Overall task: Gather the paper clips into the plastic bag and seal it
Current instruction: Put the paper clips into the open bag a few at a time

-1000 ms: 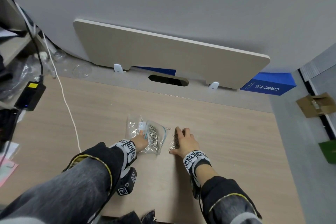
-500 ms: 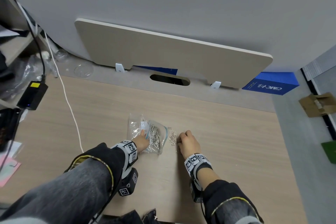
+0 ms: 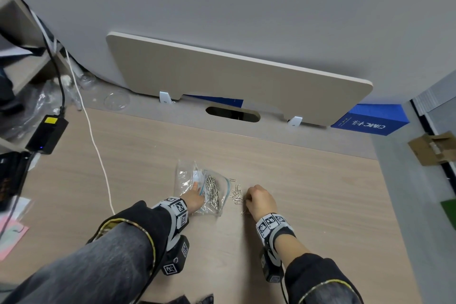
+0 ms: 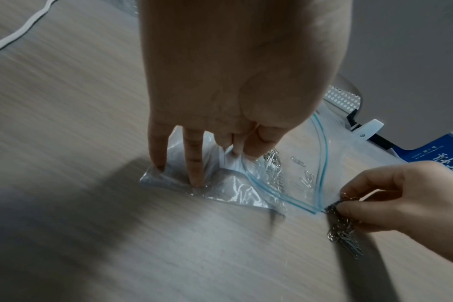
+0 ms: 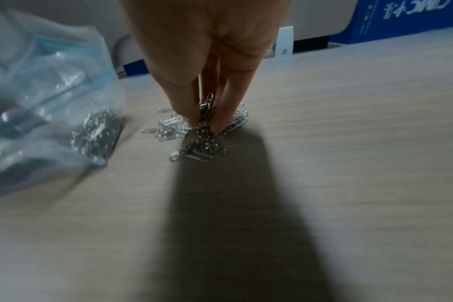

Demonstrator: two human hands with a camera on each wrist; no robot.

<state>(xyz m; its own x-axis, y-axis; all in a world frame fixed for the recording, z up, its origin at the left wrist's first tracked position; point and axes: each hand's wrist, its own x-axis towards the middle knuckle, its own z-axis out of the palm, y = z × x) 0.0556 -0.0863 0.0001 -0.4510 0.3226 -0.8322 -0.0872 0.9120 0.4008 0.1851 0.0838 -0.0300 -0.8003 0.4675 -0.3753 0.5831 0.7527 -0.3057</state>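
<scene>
Head view: my left hand (image 3: pixel 196 201) pins the bag (image 3: pixel 186 177) to the tabletop (image 3: pixel 308 180), clips (image 3: pixel 236 197) just beside its mouth. Left wrist: finger and thumb pinch it open; I should hold it wide. Right wrist: my right hand (image 5: pixel 207 51) clamps some clips; best lifted gently.

Left hand (image 3: pixel 195 201) presses 2 straight fingers (image 4: pixel 194 161) down, thumb pinching; right hand (image 3: pixel 259 201) pinches, fingertips (image 5: pixel 192 118) together.

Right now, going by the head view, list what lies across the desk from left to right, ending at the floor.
Black adapter → white cable → bag → loose clips → right hand → blue box → cardboard.
</scene>
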